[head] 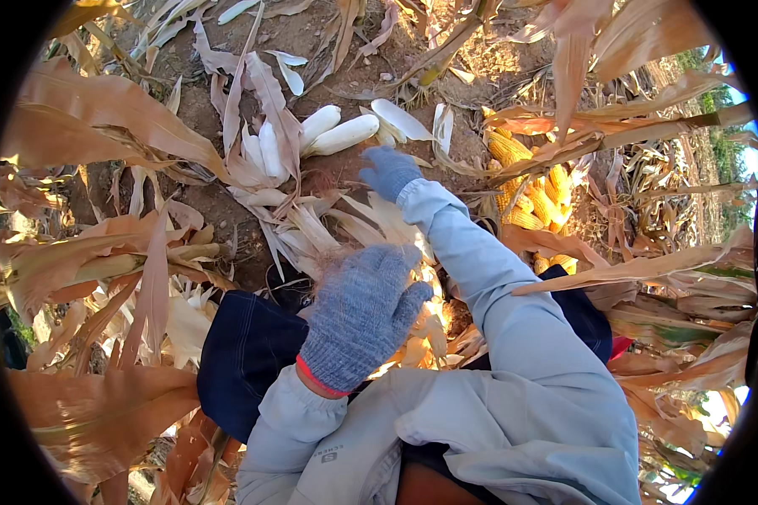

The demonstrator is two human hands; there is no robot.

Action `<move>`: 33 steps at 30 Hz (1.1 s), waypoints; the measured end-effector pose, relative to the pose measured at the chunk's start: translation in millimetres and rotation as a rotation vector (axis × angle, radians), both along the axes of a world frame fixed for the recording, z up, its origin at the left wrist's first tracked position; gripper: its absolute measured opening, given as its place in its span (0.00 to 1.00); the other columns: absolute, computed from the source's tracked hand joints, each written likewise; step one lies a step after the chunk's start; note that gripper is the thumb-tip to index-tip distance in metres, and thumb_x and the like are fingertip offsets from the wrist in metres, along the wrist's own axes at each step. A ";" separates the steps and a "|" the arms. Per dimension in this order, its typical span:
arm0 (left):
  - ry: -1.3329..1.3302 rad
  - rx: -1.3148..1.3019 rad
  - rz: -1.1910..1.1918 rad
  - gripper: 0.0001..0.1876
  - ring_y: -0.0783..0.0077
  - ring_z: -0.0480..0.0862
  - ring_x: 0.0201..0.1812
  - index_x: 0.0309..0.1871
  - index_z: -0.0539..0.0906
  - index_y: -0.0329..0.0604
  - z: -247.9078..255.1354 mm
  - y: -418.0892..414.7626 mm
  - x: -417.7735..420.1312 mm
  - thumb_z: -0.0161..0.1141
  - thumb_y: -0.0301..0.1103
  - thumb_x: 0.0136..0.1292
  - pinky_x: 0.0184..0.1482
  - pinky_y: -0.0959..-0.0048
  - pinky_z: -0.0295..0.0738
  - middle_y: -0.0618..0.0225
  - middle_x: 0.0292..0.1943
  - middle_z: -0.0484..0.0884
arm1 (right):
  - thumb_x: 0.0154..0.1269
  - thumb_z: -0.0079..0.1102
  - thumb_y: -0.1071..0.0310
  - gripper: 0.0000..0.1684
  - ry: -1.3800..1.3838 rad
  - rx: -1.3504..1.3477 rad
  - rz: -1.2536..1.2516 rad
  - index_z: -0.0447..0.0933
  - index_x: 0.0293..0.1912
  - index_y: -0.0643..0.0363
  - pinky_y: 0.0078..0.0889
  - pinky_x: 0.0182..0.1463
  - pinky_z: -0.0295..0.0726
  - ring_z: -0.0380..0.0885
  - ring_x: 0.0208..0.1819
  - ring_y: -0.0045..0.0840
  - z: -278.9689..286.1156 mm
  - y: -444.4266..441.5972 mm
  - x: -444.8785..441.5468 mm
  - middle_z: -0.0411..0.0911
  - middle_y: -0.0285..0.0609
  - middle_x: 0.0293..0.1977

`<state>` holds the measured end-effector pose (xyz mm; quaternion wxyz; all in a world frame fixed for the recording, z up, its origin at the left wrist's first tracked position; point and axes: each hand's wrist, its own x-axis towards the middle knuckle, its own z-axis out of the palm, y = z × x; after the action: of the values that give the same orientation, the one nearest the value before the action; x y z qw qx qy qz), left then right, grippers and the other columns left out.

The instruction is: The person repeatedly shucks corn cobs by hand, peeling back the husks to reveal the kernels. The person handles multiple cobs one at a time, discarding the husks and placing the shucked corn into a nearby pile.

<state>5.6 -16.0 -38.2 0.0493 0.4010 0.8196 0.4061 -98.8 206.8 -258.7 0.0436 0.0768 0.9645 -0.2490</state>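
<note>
My right hand (pixel 391 172), in a grey knit glove, reaches out over the ground with fingers spread and nothing seen in it. Just beyond its fingertips lie ears of corn in smooth pale inner husks (pixel 343 134). Closer to my body is my left hand (pixel 363 319), gloved alike with a red cuff edge, back towards me and fingers curled away. Brown corn silk (pixel 331 262) and dry husks (pixel 312 227) show at its far side. Whether it grips them is hidden behind the glove.
Bare yellow ears of corn (pixel 534 183) lie heaped on the right, partly behind a dry stalk (pixel 644 136). Broad dry leaves (pixel 101 120) hang close on the left. Loose husks litter the brown soil (pixel 379 69). My dark-trousered knee (pixel 246 353) is bent beside my left hand.
</note>
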 end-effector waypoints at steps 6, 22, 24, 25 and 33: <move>-0.199 0.087 0.087 0.18 0.56 0.88 0.38 0.57 0.82 0.38 4.2 -5.9 -21.3 0.66 0.28 0.65 0.41 0.63 0.82 0.53 0.40 0.87 | 0.57 0.66 0.61 0.32 0.074 0.365 0.171 0.74 0.63 0.48 0.48 0.72 0.65 0.69 0.69 0.41 -48.7 9.0 -90.0 0.72 0.43 0.66; -0.174 0.042 0.118 0.22 0.47 0.81 0.57 0.58 0.80 0.38 -7.8 12.8 -24.0 0.69 0.37 0.63 0.60 0.55 0.75 0.49 0.55 0.81 | 0.50 0.72 0.52 0.34 -0.271 0.384 0.111 0.77 0.56 0.53 0.47 0.59 0.78 0.79 0.58 0.43 -62.2 5.6 -95.4 0.79 0.50 0.56; -0.160 0.046 0.124 0.22 0.48 0.81 0.57 0.57 0.80 0.38 -12.1 13.7 -16.7 0.69 0.37 0.63 0.60 0.55 0.76 0.49 0.54 0.81 | 0.49 0.72 0.46 0.38 -0.400 0.183 0.014 0.77 0.56 0.58 0.46 0.59 0.78 0.80 0.57 0.46 -16.5 -1.5 -62.6 0.80 0.55 0.55; -0.150 0.047 0.123 0.21 0.48 0.81 0.56 0.57 0.80 0.38 -11.2 15.0 -13.9 0.69 0.37 0.63 0.60 0.56 0.76 0.49 0.53 0.82 | 0.48 0.72 0.44 0.40 -0.442 0.068 -0.051 0.76 0.56 0.60 0.46 0.60 0.79 0.81 0.56 0.47 4.1 -3.7 -45.3 0.81 0.57 0.54; -0.233 0.241 0.207 0.17 0.63 0.83 0.52 0.56 0.81 0.37 4.3 17.5 -6.2 0.67 0.35 0.67 0.56 0.65 0.78 0.56 0.51 0.82 | 0.62 0.67 0.51 0.36 -0.232 -1.464 -0.300 0.75 0.61 0.67 0.31 0.53 0.79 0.81 0.46 0.28 11.9 8.7 104.1 0.81 0.46 0.48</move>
<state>-0.5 1.5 -33.9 0.0535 0.2680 0.7907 0.5478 5.3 215.6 -246.8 0.1504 0.1842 0.5213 -0.8196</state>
